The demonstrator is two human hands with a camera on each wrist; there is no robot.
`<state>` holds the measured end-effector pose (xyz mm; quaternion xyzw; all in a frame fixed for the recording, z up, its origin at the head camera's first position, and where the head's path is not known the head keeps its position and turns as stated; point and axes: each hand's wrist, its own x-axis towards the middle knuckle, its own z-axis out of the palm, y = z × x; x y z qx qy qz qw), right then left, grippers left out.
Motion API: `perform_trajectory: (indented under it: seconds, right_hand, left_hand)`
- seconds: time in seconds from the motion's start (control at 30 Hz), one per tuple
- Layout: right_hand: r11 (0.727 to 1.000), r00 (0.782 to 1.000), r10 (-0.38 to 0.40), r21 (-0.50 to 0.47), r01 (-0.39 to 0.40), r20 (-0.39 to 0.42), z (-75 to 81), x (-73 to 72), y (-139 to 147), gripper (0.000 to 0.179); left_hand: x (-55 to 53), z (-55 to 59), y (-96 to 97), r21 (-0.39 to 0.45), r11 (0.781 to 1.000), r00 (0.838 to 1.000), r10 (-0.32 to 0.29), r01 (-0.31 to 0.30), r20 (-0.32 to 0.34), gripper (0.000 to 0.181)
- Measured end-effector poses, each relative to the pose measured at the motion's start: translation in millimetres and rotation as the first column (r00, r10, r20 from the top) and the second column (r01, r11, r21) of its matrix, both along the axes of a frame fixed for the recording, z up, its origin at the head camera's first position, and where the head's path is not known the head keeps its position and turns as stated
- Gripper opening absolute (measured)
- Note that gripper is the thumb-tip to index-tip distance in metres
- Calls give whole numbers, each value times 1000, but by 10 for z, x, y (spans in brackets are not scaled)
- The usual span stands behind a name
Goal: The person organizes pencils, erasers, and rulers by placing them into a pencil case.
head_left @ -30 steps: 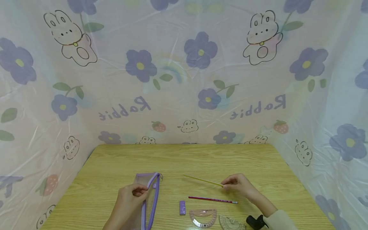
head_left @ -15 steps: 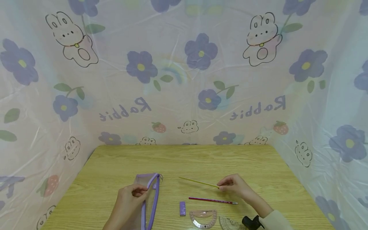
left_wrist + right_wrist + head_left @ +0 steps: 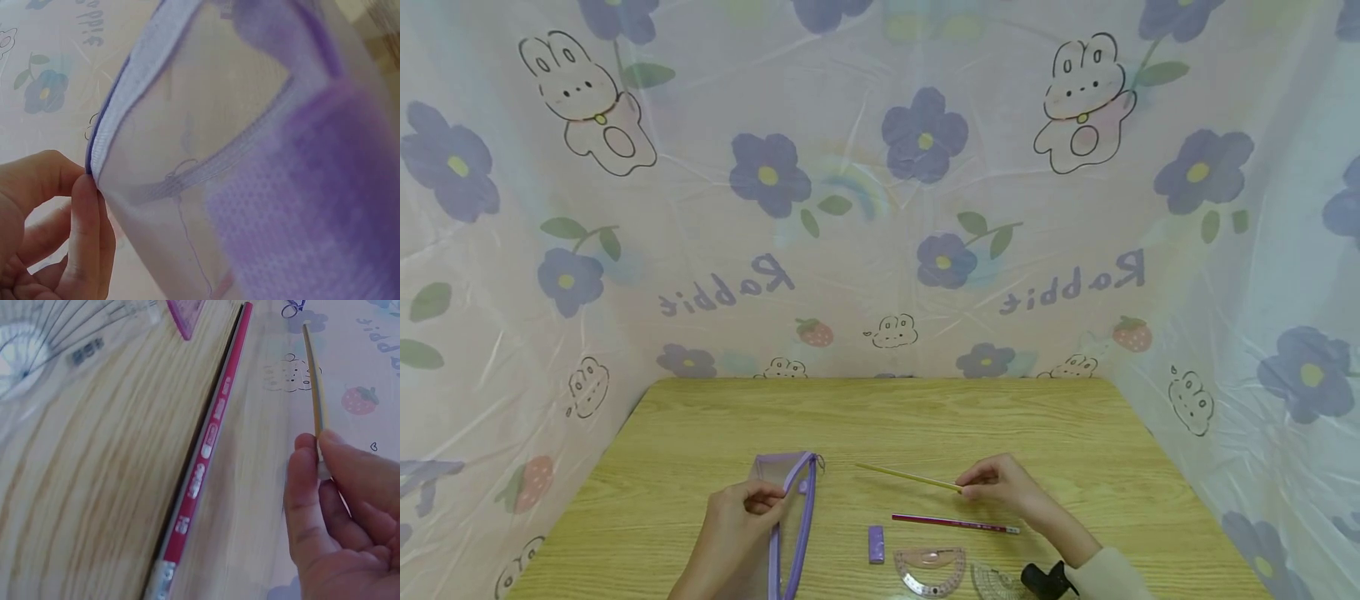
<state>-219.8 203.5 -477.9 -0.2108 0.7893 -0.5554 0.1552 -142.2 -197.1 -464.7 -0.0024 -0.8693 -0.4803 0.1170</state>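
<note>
My left hand point(image 3: 741, 512) pinches the zipper edge of a see-through pencil case point(image 3: 808, 529) with purple trim, and its mouth gapes. In the left wrist view the thumb and fingers hold the white zipper tape point(image 3: 119, 119). My right hand point(image 3: 1000, 487) holds a yellow pencil point(image 3: 906, 475) by its end, between thumb and fingertips, with the other end pointing left at the case. The right wrist view shows that yellow pencil point(image 3: 312, 381) above the table. Nearer me a red-and-black pencil point(image 3: 955, 524) lies on the table.
A purple eraser point(image 3: 876, 544) lies right of the case. Beside it are a pinkish protractor point(image 3: 929, 571) and a clear protractor point(image 3: 996, 581), partly covered by a black device point(image 3: 1047, 581) at the right wrist. Patterned curtains point(image 3: 850, 208) enclose the wooden table point(image 3: 880, 417).
My right hand has moved left with the yellow pencil, bringing its far end closer to the pencil case. The left hand keeps its hold and has hardly moved.
</note>
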Motion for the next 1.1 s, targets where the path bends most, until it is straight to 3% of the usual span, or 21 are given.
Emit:
perform_trajectory:
  seconds: [0.63,1.1]
  right_hand:
    - [999,1000,28,-29,-28,-11,-67,-4,-178,17]
    - [999,997,51,-11,-52,-66,-65,-33,-401,14]
  left_hand:
    - [-1,-31,14,11,1000,1000,-1,1,8,12]
    - [-9,-26,8,13,1000,1000,-16,16,6,12]
